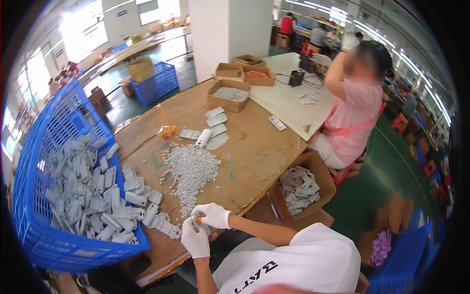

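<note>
Both my hands wear white gloves and meet at the near edge of the table, beside a heap of small light-grey pieces (193, 169). My left hand (196, 240) is closed, its fingers curled upward around something mostly hidden. Just above it, my right hand (214, 215) is closed on a small orange thing (199, 220), which shows between the two gloves; its kind is hidden by the fingers. Left of my hands, several grey-white plastic housings (164, 224) lie loose on the table. More housings (81, 186) fill a blue plastic crate (36, 235).
Farther up the brown tabletop (249, 176) are a thin green stick (230, 165), several housings (216, 119) and a carton of small pieces (229, 93). A carton of housings (299, 190) stands below the right edge. A seated co-worker in pink (355, 108) is at right.
</note>
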`<state>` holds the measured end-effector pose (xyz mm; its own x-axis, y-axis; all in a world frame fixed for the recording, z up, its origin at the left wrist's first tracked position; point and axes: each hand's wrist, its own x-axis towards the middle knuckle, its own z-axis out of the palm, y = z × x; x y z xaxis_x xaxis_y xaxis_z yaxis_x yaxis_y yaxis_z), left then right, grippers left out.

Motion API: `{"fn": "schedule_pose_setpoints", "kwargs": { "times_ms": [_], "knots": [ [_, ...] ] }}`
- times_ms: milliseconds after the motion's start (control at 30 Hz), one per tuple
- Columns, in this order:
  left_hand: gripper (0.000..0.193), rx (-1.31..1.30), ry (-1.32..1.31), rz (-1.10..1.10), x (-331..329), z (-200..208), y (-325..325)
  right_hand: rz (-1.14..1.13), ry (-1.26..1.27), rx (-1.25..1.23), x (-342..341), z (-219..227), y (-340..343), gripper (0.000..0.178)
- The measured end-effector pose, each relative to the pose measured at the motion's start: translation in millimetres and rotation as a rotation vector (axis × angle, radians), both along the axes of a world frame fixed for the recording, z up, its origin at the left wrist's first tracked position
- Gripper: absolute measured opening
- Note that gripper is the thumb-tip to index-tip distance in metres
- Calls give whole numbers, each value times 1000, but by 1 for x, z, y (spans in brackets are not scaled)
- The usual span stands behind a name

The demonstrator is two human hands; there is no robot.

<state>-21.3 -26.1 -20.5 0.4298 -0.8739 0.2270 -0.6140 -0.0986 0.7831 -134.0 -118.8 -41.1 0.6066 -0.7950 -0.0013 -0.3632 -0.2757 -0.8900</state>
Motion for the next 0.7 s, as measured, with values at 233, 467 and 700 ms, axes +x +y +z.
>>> {"fn": "schedule_pose_setpoints", "kwargs": {
  "times_ms": [233, 467, 700],
  "knots": [
    [28, 1, 28, 6, 3, -1, 10, -62, -110, -32, 6, 4, 20, 21],
    [24, -20, 146, 70, -3, -1, 17, -58, -127, -140, 4, -6, 27, 19],
    [12, -30, 140, 98, 4, -3, 19, -71, -169, -277, 10, -11, 36, 12]
  ]
}}
